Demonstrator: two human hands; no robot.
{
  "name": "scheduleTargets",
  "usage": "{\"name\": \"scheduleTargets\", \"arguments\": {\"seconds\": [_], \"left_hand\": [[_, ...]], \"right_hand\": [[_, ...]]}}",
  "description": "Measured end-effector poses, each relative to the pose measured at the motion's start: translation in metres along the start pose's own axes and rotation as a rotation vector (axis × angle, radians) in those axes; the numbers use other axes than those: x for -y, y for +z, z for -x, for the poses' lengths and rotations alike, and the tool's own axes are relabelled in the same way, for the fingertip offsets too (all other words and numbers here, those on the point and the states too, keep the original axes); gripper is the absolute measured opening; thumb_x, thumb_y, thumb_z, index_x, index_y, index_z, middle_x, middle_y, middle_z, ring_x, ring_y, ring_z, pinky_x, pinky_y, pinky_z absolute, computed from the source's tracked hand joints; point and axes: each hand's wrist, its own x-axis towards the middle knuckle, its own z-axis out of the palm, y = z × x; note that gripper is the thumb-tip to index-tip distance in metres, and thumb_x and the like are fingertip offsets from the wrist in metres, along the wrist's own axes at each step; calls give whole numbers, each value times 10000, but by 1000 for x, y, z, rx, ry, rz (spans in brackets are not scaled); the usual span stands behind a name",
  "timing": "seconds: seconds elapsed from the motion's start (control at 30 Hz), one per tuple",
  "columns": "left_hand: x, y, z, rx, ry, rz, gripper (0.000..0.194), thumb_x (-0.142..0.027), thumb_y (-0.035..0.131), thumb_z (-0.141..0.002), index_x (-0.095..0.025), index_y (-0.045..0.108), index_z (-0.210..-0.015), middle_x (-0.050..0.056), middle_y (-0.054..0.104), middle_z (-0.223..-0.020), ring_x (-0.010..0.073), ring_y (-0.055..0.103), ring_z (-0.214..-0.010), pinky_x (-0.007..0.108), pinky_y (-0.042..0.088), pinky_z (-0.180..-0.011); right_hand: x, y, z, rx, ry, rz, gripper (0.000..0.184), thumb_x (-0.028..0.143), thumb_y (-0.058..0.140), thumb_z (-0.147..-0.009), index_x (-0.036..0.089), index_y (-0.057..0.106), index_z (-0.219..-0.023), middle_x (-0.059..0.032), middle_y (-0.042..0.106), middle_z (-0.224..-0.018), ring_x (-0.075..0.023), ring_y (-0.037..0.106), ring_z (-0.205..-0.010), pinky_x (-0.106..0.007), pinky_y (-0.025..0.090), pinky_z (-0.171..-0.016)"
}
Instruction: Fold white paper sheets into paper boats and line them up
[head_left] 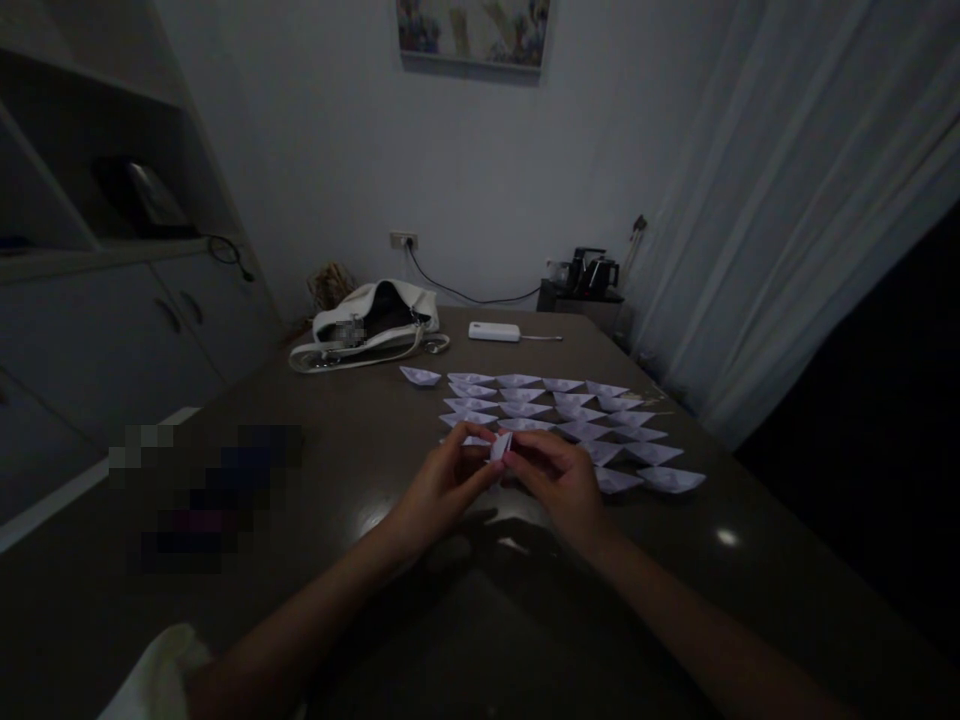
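Note:
A small piece of folded white paper (501, 447) is pinched between my two hands above the dark table. My left hand (452, 470) grips its left side with thumb and fingers. On the other side, my right hand (559, 480) holds it between thumb and fingertips. Just beyond the hands, several white paper boats (576, 413) stand in rows, and some are partly hidden behind my fingers. One more paper boat (420, 376) sits apart at the left end of the back row.
A white bag (375, 312) with a strap lies at the back left of the table (360, 430). Behind the boats is a white power bank (493, 331) with a short cable. A pixelated dark item (225, 490) lies at left. A kettle (598, 273) stands beyond the table.

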Motion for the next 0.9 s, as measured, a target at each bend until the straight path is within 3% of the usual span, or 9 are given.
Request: {"name": "scheduleTargets", "arguments": {"seconds": [0.13,0.2,0.3,0.5,0.6,0.73,0.8,0.9], "left_hand": [[-2,3,4,-48,61,-195,212,-258,511,-920,-193,448,-1112,24,651,-802,143,611,-712,255,480,-665],[-3,5,6,-78,74,-211,191,-254,485,-926,-193,449,-1103,17,641,-781,146,614,-693,258,488,-653],[-4,7,5,-100,37,-48,140,-268,490,-902,-197,469,-1021,9,641,-785,151,636,-673,281,523,-660],[0,6,0,-223,-70,269,123,-214,580,-763,-186,544,-877,-2,661,-802,157,652,-718,310,537,-719],[4,5,-1,-205,-111,357,137,-230,617,-758,-183,546,-866,7,667,-802,164,657,-720,335,540,-727],[7,3,-2,-171,-65,292,294,-229,755,-712,-190,496,-845,2,671,-826,153,662,-723,314,547,-716],[7,3,-2,-154,-30,251,353,-229,775,-702,-200,473,-881,-2,671,-818,150,665,-716,297,542,-709],[7,3,0,-124,-3,166,386,-233,731,-756,-223,443,-1012,-11,665,-790,146,657,-720,268,521,-699]], "right_hand": [[4,2,2,-18,-167,217,181,170,601,-823,236,700,-960,-61,664,-980,-208,642,-887,-352,550,-757],[5,3,3,-34,-144,242,236,135,606,-799,233,666,-1006,-52,660,-948,-191,654,-805,-325,557,-694],[4,4,3,-36,-43,210,246,146,627,-787,226,626,-1020,-37,665,-900,-163,657,-671,-275,544,-570],[-2,2,2,-7,5,160,148,195,631,-810,221,688,-944,-48,708,-900,-172,677,-688,-270,543,-559],[-4,0,1,-9,-104,167,167,123,618,-794,230,714,-879,-38,720,-866,-186,680,-775,-306,553,-655],[0,0,0,5,-246,284,219,69,591,-779,238,722,-830,-37,691,-846,-191,654,-830,-337,527,-738],[2,0,0,39,-241,274,213,68,571,-776,229,707,-810,-33,670,-828,-182,646,-805,-327,521,-730],[2,-1,-2,39,-122,170,155,138,584,-795,218,662,-903,-31,679,-829,-178,658,-786,-309,528,-702]]}}
